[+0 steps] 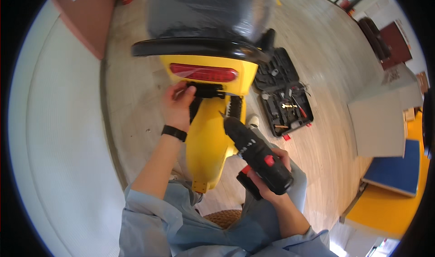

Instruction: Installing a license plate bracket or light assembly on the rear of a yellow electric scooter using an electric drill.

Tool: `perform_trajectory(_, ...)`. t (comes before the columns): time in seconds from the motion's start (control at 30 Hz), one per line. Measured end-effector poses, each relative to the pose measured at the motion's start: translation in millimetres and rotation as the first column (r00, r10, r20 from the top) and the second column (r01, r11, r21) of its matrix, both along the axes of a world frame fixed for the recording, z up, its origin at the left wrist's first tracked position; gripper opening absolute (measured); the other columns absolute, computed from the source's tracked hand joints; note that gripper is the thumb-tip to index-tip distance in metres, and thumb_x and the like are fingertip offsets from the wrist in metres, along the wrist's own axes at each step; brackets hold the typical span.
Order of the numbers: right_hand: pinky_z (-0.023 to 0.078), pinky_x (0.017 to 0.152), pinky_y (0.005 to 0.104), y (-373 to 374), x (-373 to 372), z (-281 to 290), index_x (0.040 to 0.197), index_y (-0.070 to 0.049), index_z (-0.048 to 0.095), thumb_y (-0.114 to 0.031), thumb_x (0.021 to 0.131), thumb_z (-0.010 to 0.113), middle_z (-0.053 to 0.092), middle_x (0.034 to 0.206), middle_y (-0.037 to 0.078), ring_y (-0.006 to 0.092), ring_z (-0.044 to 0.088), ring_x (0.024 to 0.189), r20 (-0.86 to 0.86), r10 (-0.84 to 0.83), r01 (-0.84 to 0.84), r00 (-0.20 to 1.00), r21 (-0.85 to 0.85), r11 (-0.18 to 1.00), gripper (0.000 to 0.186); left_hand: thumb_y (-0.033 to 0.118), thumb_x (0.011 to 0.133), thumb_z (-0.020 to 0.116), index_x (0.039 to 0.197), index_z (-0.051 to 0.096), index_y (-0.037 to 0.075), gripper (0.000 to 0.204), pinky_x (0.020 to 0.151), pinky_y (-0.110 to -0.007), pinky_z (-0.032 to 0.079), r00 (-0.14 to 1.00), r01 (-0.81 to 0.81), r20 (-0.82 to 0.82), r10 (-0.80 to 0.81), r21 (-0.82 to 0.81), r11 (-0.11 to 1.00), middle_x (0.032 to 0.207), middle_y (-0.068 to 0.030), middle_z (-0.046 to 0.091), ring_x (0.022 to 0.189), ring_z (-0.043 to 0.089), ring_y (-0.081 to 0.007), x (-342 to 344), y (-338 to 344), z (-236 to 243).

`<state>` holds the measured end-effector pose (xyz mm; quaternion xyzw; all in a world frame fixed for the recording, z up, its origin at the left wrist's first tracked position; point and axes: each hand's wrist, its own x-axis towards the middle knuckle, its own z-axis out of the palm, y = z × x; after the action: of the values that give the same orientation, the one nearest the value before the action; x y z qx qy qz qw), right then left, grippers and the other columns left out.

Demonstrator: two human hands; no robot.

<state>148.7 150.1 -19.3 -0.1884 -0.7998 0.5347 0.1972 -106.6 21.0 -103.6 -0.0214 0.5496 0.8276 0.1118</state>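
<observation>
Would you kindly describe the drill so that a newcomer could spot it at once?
Find the big yellow vehicle and its red light. Below and right of that light, the right hand grips the black drill. Its red button sets it apart from the all-black part at the left hand.

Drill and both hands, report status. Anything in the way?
Left hand holding black bracket below red tail light. Right hand gripping drill. Bit below bracket in view; nothing visible between.

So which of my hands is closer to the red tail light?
Left. Your left hand is at the black part just below the red tail light; your right hand is farther off, lower right, gripping the drill.
</observation>
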Motion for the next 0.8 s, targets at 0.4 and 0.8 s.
perform_trajectory(0.4,0.051,0.073,0.0268,-7,-3,-6,0.099,-0.004,0.043,-0.011,0.067,0.087,0.067,0.093,0.009,0.012,0.065,0.082,0.033,0.011,-0.013,0.999,0.067,0.998,0.055,0.002,0.083,0.073,0.109,0.061,0.005,0.03,0.077,-0.028,0.05,0.972,-0.147,0.197,0.13,0.072,0.986,0.103,-0.0051,0.063,0.089,0.061,-0.0154,5,1,11)
perform_trajectory(0.8,0.048,0.076,0.0275,-13,1,-18,0.1,-0.003,0.042,-0.007,0.068,0.083,0.064,0.097,0.009,0.0129,0.061,0.085,-0.008,0.057,-0.057,0.998,0.057,0.997,0.052,-0.002,0.08,0.074,0.108,0.062,0.0,0.03,0.084,-0.031,0.053,0.962,-0.182,0.243,0.126,0.223,0.958,0.106,-0.0096,0.063,0.094,0.064,-0.0184,6,7,0)
